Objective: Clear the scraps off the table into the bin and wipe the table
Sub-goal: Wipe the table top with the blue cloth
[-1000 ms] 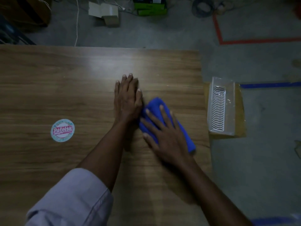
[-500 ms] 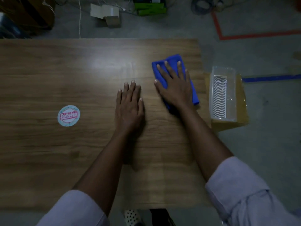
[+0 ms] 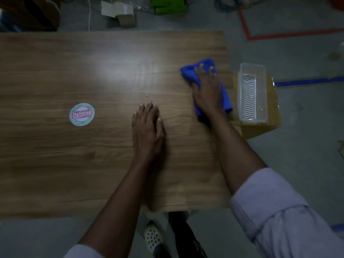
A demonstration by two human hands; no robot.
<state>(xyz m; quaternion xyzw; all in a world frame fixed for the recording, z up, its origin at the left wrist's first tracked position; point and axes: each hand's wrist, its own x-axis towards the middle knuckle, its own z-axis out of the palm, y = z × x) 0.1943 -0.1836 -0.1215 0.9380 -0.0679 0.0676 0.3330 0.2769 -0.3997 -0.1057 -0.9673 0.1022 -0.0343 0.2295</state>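
**A:** Right of frame: your right hand point(image 3: 206, 90) lies spread on the blue cloth point(image 3: 226, 98), fingers straight, pressing it flat rather than gripping it. A second ago that cloth sat mid-table against your other hand. It has since swept out and up, and it is now near the table's point(image 3: 55, 155) right edge, just short of the clear bin point(image 3: 262, 101) on its cardboard box point(image 3: 260, 127).

**B:** Your left hand point(image 3: 148, 131) has stayed put at centre frame, palm down, fingers together, holding nothing. It looks as if you are bracing on it.

**A:** So the stroke has covered the right-hand strip, and the wiping looks well under way on that side.

**B:** It isn't finished, though. A pale speck point(image 3: 147, 95) sits just above your left fingertips, and I can't tell whether it is a scrap or a glint. The wood around the round sticker point(image 3: 81, 114), left of frame, shows no sign either way of having been wiped. You will probably want to bring the cloth back across.
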